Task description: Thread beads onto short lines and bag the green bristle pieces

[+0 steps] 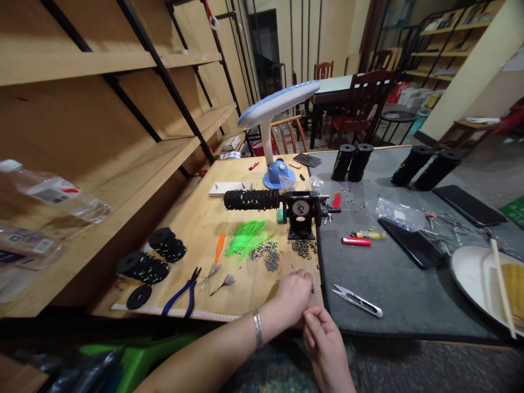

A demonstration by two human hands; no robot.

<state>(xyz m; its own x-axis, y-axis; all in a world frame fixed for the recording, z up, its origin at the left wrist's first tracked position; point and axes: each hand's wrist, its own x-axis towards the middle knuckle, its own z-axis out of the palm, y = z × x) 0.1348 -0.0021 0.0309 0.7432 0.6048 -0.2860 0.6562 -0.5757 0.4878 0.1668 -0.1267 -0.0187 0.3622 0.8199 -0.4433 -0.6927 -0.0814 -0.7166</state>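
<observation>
Dull brown metal pieces (302, 249) lie heaped on the wooden table (196, 229) in the head view, just beyond the left hand (295, 295), the nearer one, fingers curled down, its grip hidden. The right hand (327, 341) brings thumb and finger close together; I cannot tell whether on anything. Farther off, a ridged black roll (251, 200) lies sideways at a black metal device (301, 218), behind thin green strands (245, 238). Slim silver snips (360, 302) rest rightward.

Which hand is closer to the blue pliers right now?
Left. The left hand is over the wood, right of the pliers in view; the right hand is farther right and nearer the wearer.
</observation>
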